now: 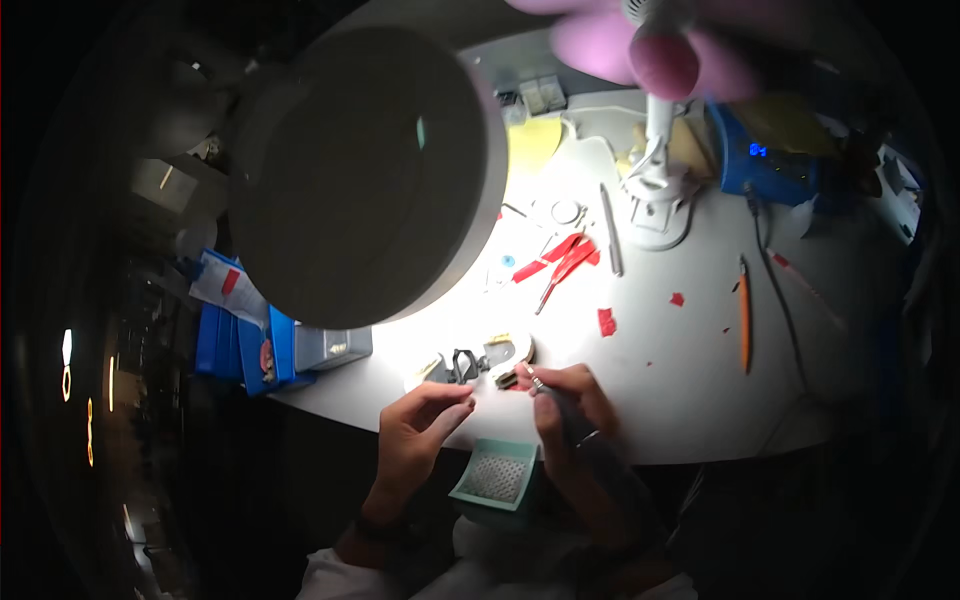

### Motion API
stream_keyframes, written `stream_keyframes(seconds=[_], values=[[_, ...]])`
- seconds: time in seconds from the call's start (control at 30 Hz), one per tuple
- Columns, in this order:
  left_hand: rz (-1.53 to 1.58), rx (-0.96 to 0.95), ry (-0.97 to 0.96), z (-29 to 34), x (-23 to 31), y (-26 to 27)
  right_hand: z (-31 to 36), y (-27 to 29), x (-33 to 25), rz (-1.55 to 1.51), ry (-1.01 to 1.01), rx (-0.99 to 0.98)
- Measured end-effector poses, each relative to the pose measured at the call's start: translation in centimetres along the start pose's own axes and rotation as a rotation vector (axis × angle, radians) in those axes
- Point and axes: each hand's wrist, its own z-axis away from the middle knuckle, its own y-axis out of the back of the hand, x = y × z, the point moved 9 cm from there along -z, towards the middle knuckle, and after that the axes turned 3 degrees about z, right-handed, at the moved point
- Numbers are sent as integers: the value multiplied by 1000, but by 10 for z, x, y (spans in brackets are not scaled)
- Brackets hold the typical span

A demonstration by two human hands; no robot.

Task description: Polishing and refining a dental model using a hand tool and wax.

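Observation:
My left hand [412,425] is closed in a pinch; what sits between thumb and fingertips is too small to make out. Facing it, my right hand [575,395] is wrapped around a grey rotary handpiece [577,420], whose metal tip [534,377] points toward the left fingertips. Just beyond both hands, a plaster dental model [515,348] with yellowish teeth lies on the table, joined to a dark hinged articulator [464,365]. Another pale model part [428,368] rests left of the hinge. Below and between my hands is a green tray [462,494] with a white perforated insert.
A large round lamp head [360,180] hangs over the left side. Red-handled scissors [568,262], a grey pen-like tool [611,230] and an orange knife [744,320] lie on the white table [670,380]. A pink fan [664,65], blue control box [765,160] and blue bins [250,350] surround them.

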Motion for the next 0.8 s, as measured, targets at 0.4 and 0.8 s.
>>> stream_keyframes(seconds=[0.4,0.8], values=[[93,-177,-91,-14,-15,-14,-3,9,-6,68,60,266],[102,-195,-324,-9,-21,-11,-1,2,0,58,87,154]])
